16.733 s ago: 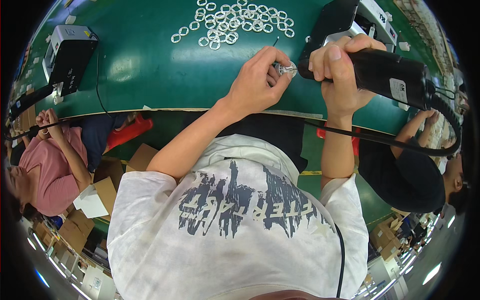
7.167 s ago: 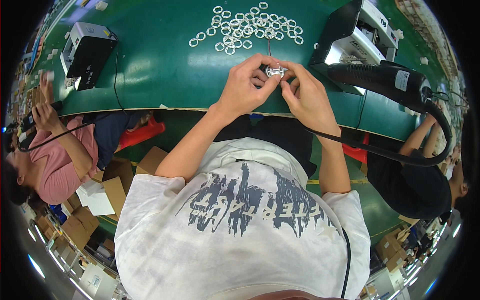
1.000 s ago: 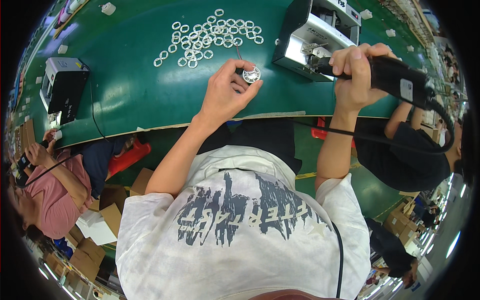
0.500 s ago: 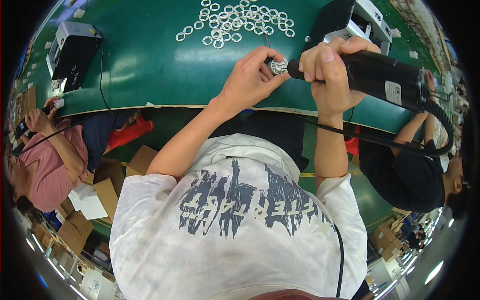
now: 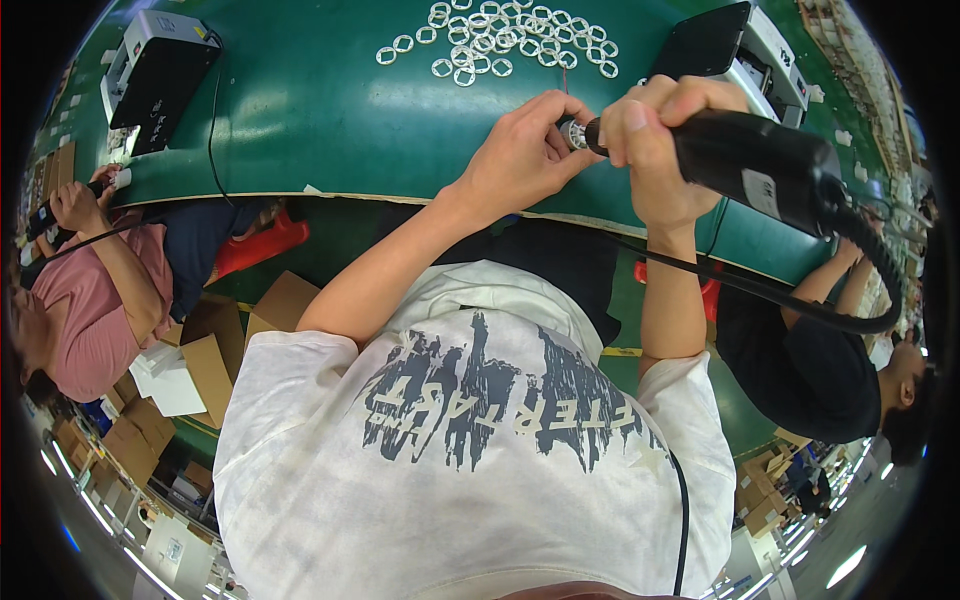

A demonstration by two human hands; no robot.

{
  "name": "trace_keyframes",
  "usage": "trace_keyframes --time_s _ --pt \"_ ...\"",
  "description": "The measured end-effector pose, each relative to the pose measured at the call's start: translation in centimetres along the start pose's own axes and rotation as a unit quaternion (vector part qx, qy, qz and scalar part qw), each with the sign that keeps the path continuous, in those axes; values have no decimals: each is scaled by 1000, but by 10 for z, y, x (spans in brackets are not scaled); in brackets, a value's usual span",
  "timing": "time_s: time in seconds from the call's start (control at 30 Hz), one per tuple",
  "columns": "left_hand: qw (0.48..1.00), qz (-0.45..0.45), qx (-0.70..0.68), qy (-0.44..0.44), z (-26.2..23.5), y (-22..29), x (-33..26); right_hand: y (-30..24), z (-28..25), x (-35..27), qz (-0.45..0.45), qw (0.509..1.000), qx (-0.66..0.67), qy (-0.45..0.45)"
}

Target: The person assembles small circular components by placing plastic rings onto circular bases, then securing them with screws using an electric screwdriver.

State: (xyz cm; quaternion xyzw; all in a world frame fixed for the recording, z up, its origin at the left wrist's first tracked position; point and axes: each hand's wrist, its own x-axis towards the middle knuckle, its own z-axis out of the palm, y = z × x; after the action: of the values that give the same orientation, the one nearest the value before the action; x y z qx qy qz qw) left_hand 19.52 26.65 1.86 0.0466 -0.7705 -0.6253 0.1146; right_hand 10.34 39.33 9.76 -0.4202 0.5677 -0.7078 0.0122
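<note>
My left hand (image 5: 525, 150) pinches a small round whitish part (image 5: 574, 135) between thumb and fingers, just above the green table. A thin reddish wire (image 5: 565, 82) shows beyond the fingertips. My right hand (image 5: 655, 150) is wrapped round a thick black electric screwdriver (image 5: 715, 150), held nearly level with its nose pointing left. That nose meets the round part; the bit and the exact contact are hidden. From the tool's rear end a ribbed black cable (image 5: 885, 270) loops down and back under my right forearm.
Many flat silvery rings (image 5: 500, 40) with cut-out centres lie heaped at the far side of the green table (image 5: 340, 110). A black-and-white machine (image 5: 770, 75) stands at the right, another (image 5: 165, 75) at the left. Co-workers sit on both sides, the left one (image 5: 110, 290) holding a similar tool.
The view has shifted, so table things appear farther right and up. The round part has turned more edge-on toward the screwdriver, whose body has tilted slightly. Both grips stay.
</note>
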Motion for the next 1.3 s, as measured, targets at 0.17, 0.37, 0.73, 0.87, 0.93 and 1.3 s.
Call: trace_keyframes --time_s 0.17,0.37,0.73,0.87,0.93,1.3 --pt "1000 11 -7 10 3 1 -1 13 -3 0 53 996 68 25" --pt "1000 -4 20 2 5 -2 -3 -18 -5 0 65 991 78 91" --pt "998 33 43 42 -3 8 -4 -29 -52 -41 -127 930 -240 246" --pt "992 52 100 52 -28 26 15 -7 -72 -110 -147 924 -327 131" --pt "978 84 170 88 -56 30 42 -2 -46 -108 -36 948 -310 56" --pt "888 119 416 153 -126 -15 212 29 -18 -76 115 953 -278 -29"
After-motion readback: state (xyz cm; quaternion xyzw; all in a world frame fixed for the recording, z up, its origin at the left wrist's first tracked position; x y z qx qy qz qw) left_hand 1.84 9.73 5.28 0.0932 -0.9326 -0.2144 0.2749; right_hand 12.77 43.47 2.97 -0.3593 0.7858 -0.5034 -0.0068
